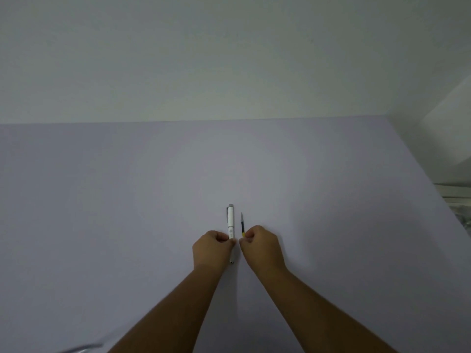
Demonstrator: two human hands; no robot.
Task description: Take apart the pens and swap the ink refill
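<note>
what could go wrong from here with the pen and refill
1. The right hand pinches only the near end of the thin refill, so its long free end could bend or slip out when moved.
2. The left hand grips the white pen near its middle; the pen looks still assembled, and twisting it open might let small parts roll across the smooth table.
3. Pen and refill sit close side by side, so the hands may bump each other.

Both forearms reaching toward twelve o'clock, left hand (211,247) fisted, right hand (260,244) pinched closed, knuckles nearly touching
</note>
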